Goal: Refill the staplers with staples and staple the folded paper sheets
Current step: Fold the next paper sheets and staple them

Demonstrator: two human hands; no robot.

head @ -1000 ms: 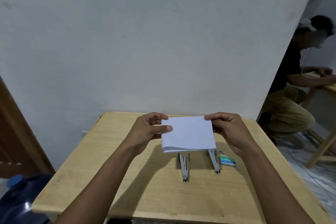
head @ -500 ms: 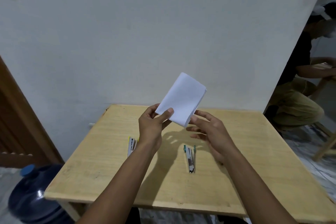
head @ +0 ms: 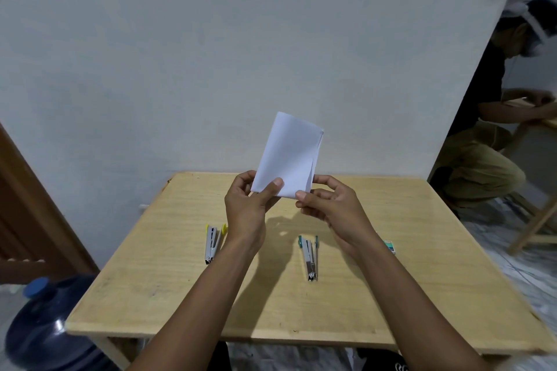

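Both hands, left hand (head: 245, 208) and right hand (head: 331, 208), pinch the folded paper (head: 287, 156) upright above the wooden surface (head: 422, 265), over two staplers (head: 309, 257).

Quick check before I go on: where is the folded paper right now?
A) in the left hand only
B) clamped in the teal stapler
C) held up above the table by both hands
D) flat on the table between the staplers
C: the folded paper is raised over the table, its lower edge pinched by the left hand and right hand.
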